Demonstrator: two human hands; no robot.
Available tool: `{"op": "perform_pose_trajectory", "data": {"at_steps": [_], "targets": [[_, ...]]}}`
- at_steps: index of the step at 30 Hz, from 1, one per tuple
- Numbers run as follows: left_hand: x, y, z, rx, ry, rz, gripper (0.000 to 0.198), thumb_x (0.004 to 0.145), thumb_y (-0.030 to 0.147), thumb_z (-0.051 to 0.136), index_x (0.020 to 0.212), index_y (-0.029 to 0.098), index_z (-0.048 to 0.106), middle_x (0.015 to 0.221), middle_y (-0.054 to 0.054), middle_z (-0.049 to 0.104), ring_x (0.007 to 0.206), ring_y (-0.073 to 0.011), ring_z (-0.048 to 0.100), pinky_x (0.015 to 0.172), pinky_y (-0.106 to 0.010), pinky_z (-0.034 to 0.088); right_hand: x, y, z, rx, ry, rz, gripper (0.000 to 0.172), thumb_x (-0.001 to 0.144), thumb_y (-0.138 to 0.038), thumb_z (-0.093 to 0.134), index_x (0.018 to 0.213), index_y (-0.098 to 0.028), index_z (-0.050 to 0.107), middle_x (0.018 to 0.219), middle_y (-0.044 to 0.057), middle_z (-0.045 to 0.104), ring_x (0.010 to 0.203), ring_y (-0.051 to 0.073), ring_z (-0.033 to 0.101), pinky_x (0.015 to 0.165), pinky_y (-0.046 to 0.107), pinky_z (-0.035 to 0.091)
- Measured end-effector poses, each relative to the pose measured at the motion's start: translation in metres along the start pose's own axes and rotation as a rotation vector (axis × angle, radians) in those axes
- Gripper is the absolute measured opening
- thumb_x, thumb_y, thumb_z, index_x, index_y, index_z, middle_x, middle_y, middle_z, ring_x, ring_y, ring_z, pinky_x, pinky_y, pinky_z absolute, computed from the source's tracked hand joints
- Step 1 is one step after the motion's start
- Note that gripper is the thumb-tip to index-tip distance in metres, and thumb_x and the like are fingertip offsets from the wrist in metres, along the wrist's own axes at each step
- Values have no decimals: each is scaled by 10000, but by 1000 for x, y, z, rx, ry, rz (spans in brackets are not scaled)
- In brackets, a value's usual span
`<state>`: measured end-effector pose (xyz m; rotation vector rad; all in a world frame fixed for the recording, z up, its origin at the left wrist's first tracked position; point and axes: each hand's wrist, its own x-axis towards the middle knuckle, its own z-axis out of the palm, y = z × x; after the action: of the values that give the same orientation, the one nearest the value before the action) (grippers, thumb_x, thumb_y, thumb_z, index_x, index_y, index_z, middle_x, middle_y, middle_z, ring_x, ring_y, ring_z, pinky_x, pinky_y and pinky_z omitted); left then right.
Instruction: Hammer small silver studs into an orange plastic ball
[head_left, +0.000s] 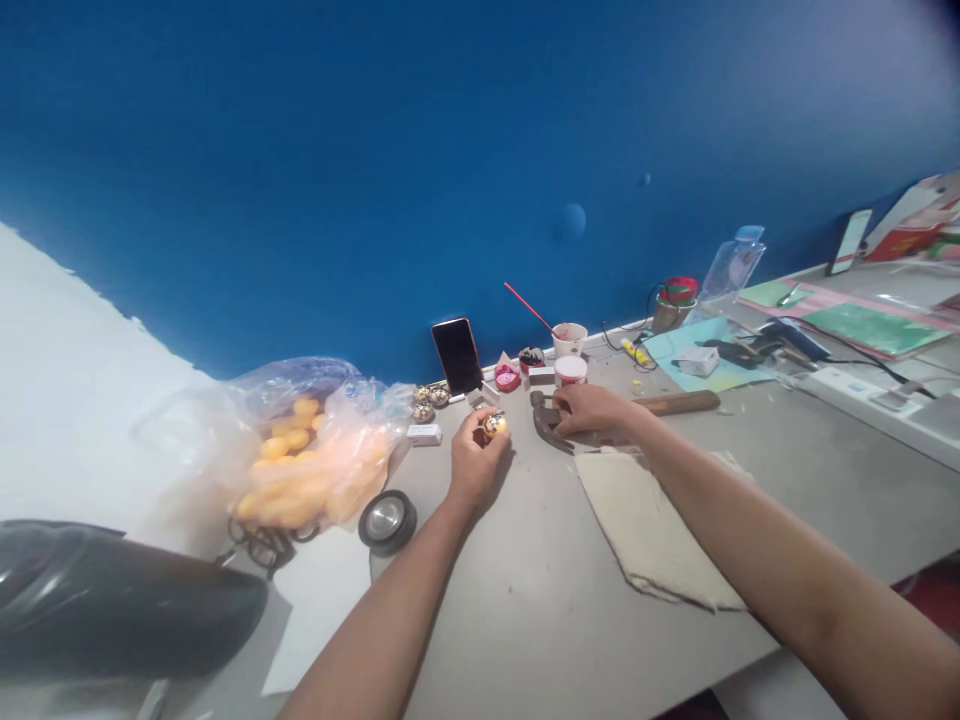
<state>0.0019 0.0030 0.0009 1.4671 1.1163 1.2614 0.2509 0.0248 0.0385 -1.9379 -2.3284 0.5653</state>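
Note:
Between the thumb and fingers of my left hand [476, 460] is a small yellow ball [495, 426] with dark markings, held just above the table. My right hand [592, 408] is closed round the handle of a claw hammer [682, 402], close behind its metal head. The hammer lies on the table with its wooden handle pointing right. Just behind my right hand stands a small tub with a pink and white lid [571, 370]. A folded cream cloth [652, 530] lies under my right forearm.
Several similar marked balls [424, 410] sit by a small white box [424, 435]. A phone [457, 356] leans on the blue wall near a paper cup [570, 338]. A plastic bag of yellow balls [300, 440] and a round metal-topped lid [387, 520] are left; a power strip [885, 405] is right.

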Motion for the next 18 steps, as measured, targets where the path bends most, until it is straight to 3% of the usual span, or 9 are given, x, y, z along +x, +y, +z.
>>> {"op": "perform_pose_trajectory", "data": {"at_steps": [18], "targets": [[2,-5,1,-4,-33,-36,433,730,253,765,1154,192,701,906,-44,724,733,-160,646,658,-270,537,4,3,1,3,-14,-10,372,706,-493,733,925,-222,602,894,38,694,779,207,615,597,291,299]]}}
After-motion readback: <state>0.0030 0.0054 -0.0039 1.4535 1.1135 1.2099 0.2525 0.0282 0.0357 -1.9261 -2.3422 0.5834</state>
